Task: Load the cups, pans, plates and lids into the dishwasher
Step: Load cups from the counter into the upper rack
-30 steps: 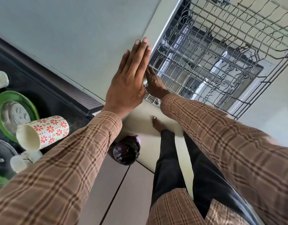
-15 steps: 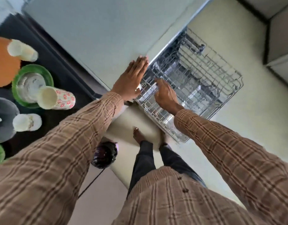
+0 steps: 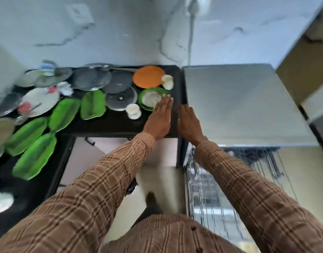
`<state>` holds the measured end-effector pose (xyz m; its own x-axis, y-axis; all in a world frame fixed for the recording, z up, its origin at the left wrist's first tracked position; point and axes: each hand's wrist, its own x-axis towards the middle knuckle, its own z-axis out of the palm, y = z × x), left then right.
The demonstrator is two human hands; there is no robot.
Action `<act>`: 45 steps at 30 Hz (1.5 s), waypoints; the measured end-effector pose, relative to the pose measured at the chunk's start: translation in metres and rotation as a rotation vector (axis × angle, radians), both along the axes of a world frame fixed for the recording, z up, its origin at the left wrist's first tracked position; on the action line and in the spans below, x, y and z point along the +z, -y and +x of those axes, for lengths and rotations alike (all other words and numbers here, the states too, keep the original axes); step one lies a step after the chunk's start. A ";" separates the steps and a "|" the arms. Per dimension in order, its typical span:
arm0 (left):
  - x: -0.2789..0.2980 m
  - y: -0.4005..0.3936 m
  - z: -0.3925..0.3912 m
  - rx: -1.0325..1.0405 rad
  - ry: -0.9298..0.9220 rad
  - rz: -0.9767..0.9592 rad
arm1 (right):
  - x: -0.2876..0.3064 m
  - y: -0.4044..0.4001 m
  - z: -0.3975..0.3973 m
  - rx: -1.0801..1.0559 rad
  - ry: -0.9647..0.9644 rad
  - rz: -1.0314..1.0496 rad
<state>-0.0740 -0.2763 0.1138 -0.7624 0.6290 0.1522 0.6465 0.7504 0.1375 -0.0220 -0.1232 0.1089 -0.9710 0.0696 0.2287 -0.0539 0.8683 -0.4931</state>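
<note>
A black table (image 3: 120,125) stands against a marble-patterned wall (image 3: 120,33), carrying glass lids (image 3: 120,97), green leaf-shaped plates (image 3: 92,105), an orange plate (image 3: 148,76), a round green plate (image 3: 148,105) and white cups (image 3: 133,110). To its right stands the dishwasher (image 3: 239,105), grey top visible, with its wire rack (image 3: 211,189) pulled out over a pale floor (image 3: 157,176). The left hand (image 3: 159,118) hovers flat, fingers straight and together, over the green plate's edge, holding nothing. The right hand (image 3: 189,121) is flat and empty at the table's right edge. The picture is motion-blurred.

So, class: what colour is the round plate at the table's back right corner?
Orange plate, seen in the head view.
</note>
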 end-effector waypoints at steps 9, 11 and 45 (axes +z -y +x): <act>0.025 0.229 0.029 0.677 -0.059 0.029 | 0.045 0.202 -0.064 0.544 0.012 0.195; 0.021 0.274 0.049 0.806 -0.060 0.029 | 0.044 0.249 -0.063 0.641 0.008 0.225; -0.068 0.675 0.239 1.561 0.319 0.266 | -0.012 0.640 0.043 1.123 0.125 0.285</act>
